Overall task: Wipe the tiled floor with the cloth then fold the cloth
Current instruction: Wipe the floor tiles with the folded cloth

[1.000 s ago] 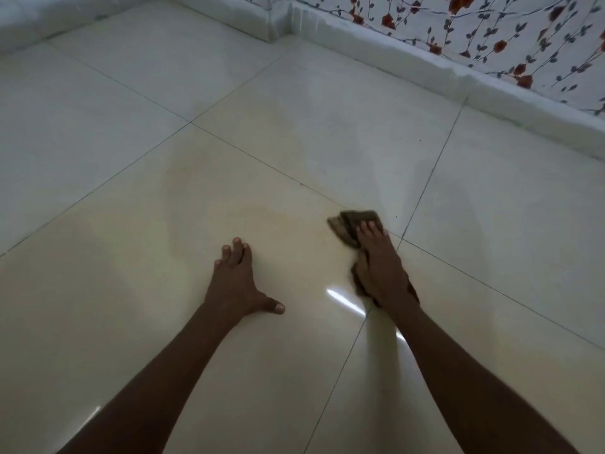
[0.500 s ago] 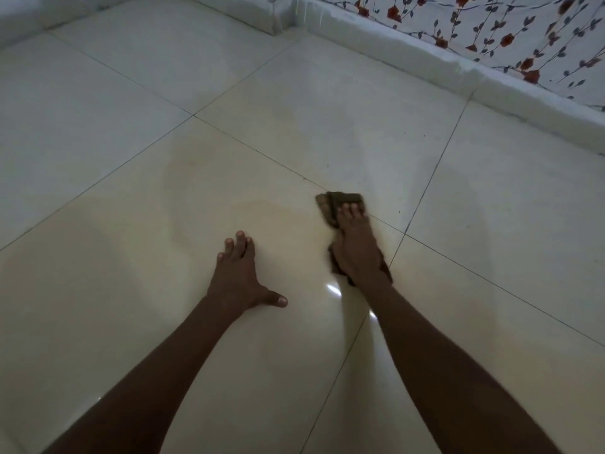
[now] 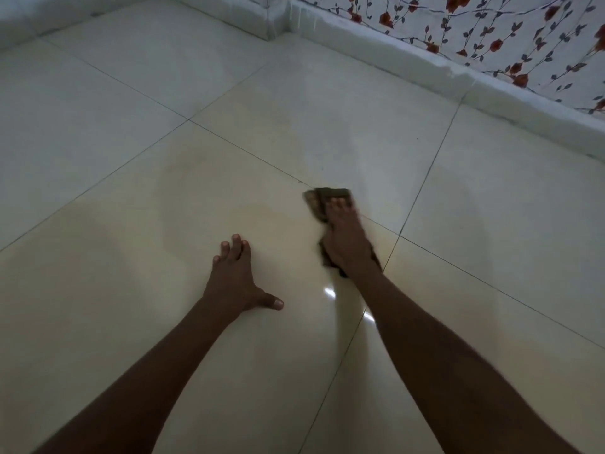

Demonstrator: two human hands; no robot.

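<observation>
Two hands, the left hand (image 3: 233, 283) and right hand (image 3: 343, 239), and one brown cloth (image 3: 330, 195) are counted on the tiled floor (image 3: 131, 208).

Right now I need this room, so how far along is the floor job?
Done: nothing looks finished, though a faint sheen marks the tile ahead of the left hand, perhaps from wiping. In hand: the right hand presses the cloth flat on the floor near a grout line while the left hand braces. Left: any further wiping, then folding the cloth.

White skirting (image 3: 409, 65), floral-patterned wall (image 3: 491, 31) with red flowers, dark leaves
</observation>
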